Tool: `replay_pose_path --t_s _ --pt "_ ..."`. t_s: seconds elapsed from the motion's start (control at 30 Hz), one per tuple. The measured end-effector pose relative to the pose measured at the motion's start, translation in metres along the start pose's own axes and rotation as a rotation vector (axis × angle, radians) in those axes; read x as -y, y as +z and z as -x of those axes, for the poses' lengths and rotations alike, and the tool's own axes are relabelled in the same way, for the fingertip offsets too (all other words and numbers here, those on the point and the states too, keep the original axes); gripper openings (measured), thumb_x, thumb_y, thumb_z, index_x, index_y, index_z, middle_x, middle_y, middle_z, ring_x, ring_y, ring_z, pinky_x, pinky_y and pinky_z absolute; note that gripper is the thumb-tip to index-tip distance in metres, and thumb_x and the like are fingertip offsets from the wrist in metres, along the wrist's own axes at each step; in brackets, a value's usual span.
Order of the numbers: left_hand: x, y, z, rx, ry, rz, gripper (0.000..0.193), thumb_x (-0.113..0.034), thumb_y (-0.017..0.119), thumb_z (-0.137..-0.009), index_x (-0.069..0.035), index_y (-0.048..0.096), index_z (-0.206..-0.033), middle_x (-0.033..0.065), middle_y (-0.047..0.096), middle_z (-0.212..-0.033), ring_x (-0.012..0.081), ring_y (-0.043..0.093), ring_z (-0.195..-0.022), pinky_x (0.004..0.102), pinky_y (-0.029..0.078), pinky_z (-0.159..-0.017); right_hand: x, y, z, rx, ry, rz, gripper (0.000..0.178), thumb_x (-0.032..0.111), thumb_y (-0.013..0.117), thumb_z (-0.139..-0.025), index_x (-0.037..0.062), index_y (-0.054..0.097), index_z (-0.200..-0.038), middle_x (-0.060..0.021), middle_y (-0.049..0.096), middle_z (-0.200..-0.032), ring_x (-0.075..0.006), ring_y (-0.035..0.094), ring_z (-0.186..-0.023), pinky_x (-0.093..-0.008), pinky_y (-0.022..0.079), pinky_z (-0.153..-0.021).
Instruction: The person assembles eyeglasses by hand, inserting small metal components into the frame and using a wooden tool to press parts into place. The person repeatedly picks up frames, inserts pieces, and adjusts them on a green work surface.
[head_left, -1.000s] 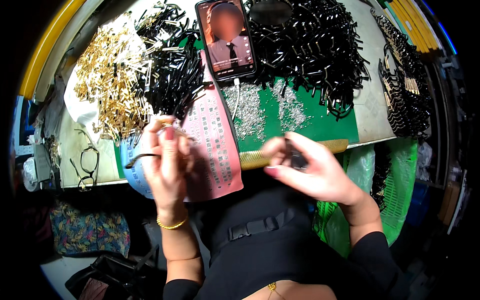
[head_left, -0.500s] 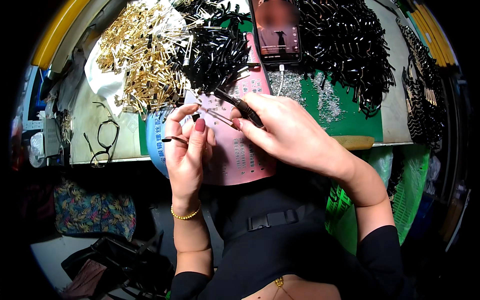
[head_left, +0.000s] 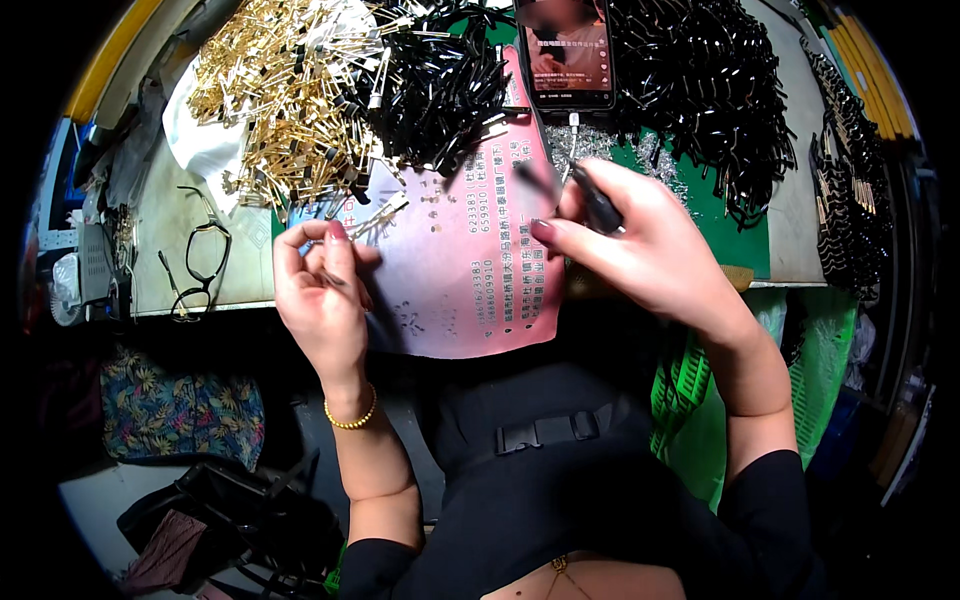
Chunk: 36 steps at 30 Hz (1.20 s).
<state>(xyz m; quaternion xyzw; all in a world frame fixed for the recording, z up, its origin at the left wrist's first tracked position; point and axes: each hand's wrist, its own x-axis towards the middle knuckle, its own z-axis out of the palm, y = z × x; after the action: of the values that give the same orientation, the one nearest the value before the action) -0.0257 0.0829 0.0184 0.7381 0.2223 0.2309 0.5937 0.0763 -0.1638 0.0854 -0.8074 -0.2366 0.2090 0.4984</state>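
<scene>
Two bare hands sit below my camera over a pink-and-blue printed sheet [head_left: 455,335]: the left hand [head_left: 325,265] has bent, narrowly spaced fingers near a slim pale-gold piece [head_left: 384,215], though I cannot tell whether they grip it, while the right hand [head_left: 632,225] holds a stubby black tool [head_left: 600,203] between its fingers. Beyond them on the bench [head_left: 165,250], I see an eyeglass frame [head_left: 207,255] at far left, silvery bits [head_left: 655,160] at right, and farther out a gold heap [head_left: 285,110], a black heap [head_left: 440,95] and a phone [head_left: 567,65].
</scene>
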Motion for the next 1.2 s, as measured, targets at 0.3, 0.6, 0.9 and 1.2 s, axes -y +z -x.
replay_pose_path --t_s 0.3,0.6,0.9,1.2 --pt "-0.031 0.019 0.024 0.115 0.25 -0.109 0.012 -0.003 0.058 -0.101 0.003 0.065 -0.108 0.0072 0.067 -0.086 0.0095 0.059 -0.073 0.0237 0.047 -0.07 -0.019 -0.034 0.072 -0.235 0.301 -0.51 0.018 0.007 0.076 -0.09 0.0061 0.058 -0.09 0.0003 0.067 -0.083 -0.0012 0.054 -0.061 -0.0175 0.042 -0.051" --pt "-0.036 0.097 0.093 0.578 0.058 0.031 0.008 -0.005 0.063 -0.1 0.001 0.066 -0.104 0.0051 0.066 -0.083 0.0086 0.058 -0.065 0.0222 0.047 -0.061 -0.036 -0.027 0.081 -0.265 0.319 -0.744 0.016 0.011 0.071 -0.096 0.0036 0.057 -0.094 -0.0133 0.073 -0.092 -0.0054 0.055 -0.051 -0.0208 0.047 -0.047" --pt "-0.031 0.103 0.094 0.661 0.219 -0.032 0.013 -0.009 0.056 -0.105 0.0 0.063 -0.109 -0.0024 0.058 -0.081 0.003 0.047 -0.064 0.0183 0.039 -0.059 -0.041 -0.027 0.082 -0.166 0.312 -0.716 0.013 0.011 0.07 -0.097 0.0035 0.06 -0.094 -0.0131 0.074 -0.095 -0.0057 0.056 -0.052 -0.0202 0.047 -0.048" --pt "-0.03 0.104 0.096 0.726 0.137 -0.055 0.014 -0.003 0.055 -0.102 0.0 0.06 -0.115 0.0111 0.069 -0.089 0.0197 0.067 -0.069 0.0325 0.053 -0.064 -0.049 -0.065 0.103 0.06 0.191 0.324 0.036 0.023 0.069 -0.094 0.0031 0.052 -0.118 -0.0154 0.054 -0.107 -0.0281 0.064 -0.083 -0.0382 0.053 -0.07"
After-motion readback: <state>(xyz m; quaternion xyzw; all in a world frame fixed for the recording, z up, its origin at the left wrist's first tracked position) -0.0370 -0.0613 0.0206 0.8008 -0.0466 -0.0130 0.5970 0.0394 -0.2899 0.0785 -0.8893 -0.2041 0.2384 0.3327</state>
